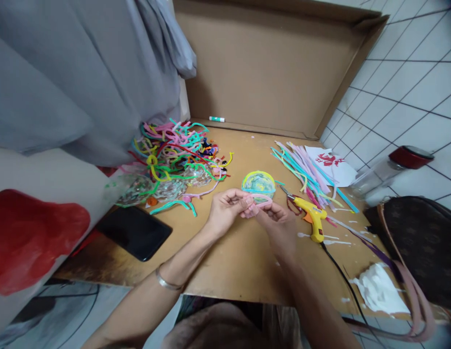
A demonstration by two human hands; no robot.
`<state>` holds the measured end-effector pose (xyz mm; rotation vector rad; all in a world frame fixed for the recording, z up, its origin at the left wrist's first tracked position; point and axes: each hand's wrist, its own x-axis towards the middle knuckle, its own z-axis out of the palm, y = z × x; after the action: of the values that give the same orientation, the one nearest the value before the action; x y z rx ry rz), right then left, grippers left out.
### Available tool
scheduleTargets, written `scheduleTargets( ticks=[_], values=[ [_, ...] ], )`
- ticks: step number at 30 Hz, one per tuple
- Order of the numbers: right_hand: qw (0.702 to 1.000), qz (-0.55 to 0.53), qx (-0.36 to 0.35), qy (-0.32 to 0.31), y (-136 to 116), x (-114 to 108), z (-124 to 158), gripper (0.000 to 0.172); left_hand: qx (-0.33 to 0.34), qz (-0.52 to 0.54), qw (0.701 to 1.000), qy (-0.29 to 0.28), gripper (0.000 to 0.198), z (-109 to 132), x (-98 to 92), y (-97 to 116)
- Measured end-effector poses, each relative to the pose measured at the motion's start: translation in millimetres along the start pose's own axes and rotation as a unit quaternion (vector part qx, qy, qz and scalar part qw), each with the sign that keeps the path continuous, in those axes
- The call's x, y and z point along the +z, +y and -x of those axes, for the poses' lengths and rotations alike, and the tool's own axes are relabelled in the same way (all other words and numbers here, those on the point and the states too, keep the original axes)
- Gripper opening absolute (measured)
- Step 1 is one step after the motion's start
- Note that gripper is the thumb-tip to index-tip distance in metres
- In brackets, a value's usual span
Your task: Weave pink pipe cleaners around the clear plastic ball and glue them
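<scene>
Pink fuzzy strip (264, 197), bent in a loop, lies between the left hand (225, 208) and right hand (280, 222), pinched by both.

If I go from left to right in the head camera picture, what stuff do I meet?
phone → left hand → right hand → glue gun → bag
</scene>
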<state>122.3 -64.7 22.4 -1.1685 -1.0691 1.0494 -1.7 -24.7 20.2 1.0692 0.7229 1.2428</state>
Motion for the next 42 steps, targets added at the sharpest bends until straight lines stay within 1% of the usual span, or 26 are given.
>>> scheduleTargets(
  ticks=[4,8,11,14,17,21,24,26,29,31,35,37,42],
  values=[
    [1.0,0.008,-0.006,-0.001,-1.1,-0.5,0.4,0.017,0.004,-0.002,1.0,0.003,0.04,-1.4,1.9,-7.0],
    [1.0,0.026,0.009,0.007,-0.3,-1.9,-1.0,0.02,0.021,-0.061,0.998,-0.011,0.048,-3.3,2.2,-11.5],
    [0.999,0.026,0.02,0.017,1.2,-0.1,-1.8,0.023,0.054,-0.114,0.992,0.014,0.049,-1.4,2.1,-12.6],
    [1.0,0.011,0.022,0.009,1.9,3.2,-2.1,0.025,0.075,-0.134,0.987,0.039,0.049,1.1,2.1,-13.5],
    [1.0,-0.004,0.014,0.007,1.9,4.9,-3.7,0.024,0.052,-0.111,0.992,0.026,0.049,-0.1,1.0,-14.6],
    [1.0,-0.016,0.011,0.009,3.2,3.8,-6.8,0.021,-0.002,-0.046,0.999,-0.016,0.048,-3.9,-0.3,-15.9],
    [1.0,-0.02,0.015,0.017,5.6,1.4,-9.2,0.02,-0.032,-0.033,0.998,-0.035,0.048,-4.6,0.2,-16.4],
    [0.999,-0.024,0.019,0.018,7.3,-0.4,-10.8,0.019,-0.035,-0.046,0.998,-0.026,0.047,-4.6,0.2,-16.5],
    [0.999,-0.036,0.025,0.004,9.6,-1.8,-12.4,0.018,-0.037,-0.058,0.998,-0.004,0.047,-5.8,-1.4,-16.4],
    [0.999,-0.037,0.025,-0.004,10.6,-1.8,-12.6,0.017,-0.05,-0.049,0.998,-0.006,0.047,-7.3,-3.1,-16.4],
    [1.0,-0.02,0.018,0.014,11.2,-2.5,-12.0,0.018,-0.082,-0.014,0.996,-0.016,0.044,-9.9,-5.7,-16.6],
    [1.0,-0.006,0.017,0.013,11.2,-4.3,-12.3,0.02,-0.095,-0.009,0.995,-0.021,0.042,-10.3,-6.7,-16.2],
    [1.0,0.026,-0.009,-0.008,12.1,-9.7,-14.5,0.02,-0.098,-0.025,0.995,-0.017,0.041,-10.1,-8.2,-12.7]
  ],
)
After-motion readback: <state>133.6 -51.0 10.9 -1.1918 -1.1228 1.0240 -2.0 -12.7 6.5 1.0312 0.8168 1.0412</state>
